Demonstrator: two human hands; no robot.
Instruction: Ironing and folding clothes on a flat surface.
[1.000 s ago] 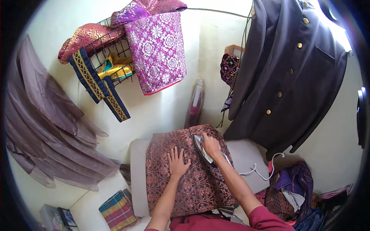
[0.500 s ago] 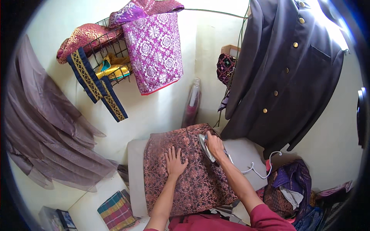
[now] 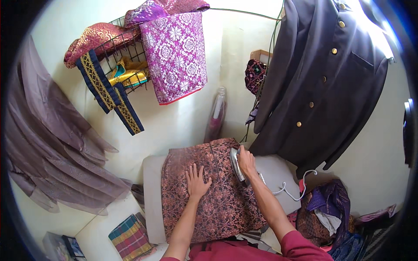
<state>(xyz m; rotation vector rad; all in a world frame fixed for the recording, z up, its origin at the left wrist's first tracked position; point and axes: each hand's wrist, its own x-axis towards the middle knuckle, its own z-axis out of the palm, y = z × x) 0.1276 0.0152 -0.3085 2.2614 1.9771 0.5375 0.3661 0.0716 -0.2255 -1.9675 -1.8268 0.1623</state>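
Observation:
A dark cloth with a copper floral pattern lies spread over a grey padded board. My left hand rests flat on it, fingers spread, left of the middle. Closed round the handle of an iron, my right hand is near the cloth's right edge. The iron sits on the fabric with its pale metal side showing; my fingers hide most of the handle. From behind the right forearm a white cord curls across the board.
A black jacket with gold buttons hangs at the right. Above the board, a wire basket holds folded cloths, with a purple-and-white cloth draped over it. Sheer mauve fabric hangs left. A plaid cloth lies lower left, piled garments lower right.
The iron and my right hand have shifted slightly right, closer to the cloth's right edge. My left hand keeps its place on the cloth.

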